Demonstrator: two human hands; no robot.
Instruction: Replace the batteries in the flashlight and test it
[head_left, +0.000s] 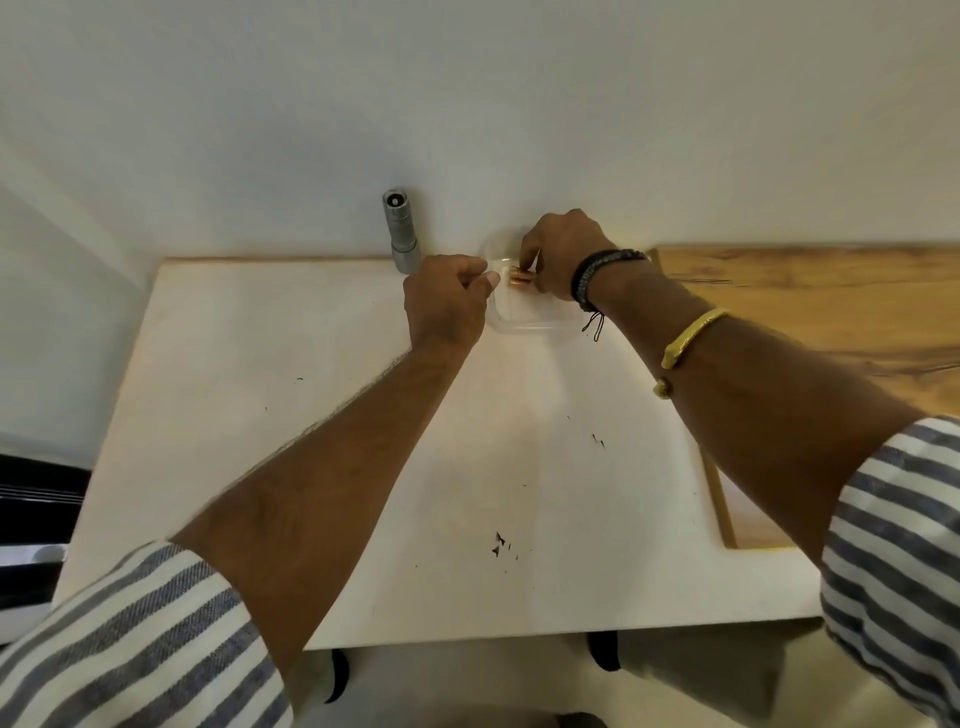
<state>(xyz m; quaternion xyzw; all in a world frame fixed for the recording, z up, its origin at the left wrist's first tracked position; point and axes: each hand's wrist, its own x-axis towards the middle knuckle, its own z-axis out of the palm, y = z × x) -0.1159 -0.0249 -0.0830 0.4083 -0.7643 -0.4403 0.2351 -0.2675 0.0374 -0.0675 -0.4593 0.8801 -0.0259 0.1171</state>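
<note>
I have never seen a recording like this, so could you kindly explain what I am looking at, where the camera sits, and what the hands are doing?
There is no machine here. A person wears one wide-angle camera on the head, so the single picture looks down at their own bare hands. On the white table a silver flashlight stands by the wall, untouched. Beside it lies a clear plastic container. The left hand seems to pinch its rim to steady it, while the right hand pinches what look like copper-coloured batteries over it. A wooden surface adjoins on the right.
</note>
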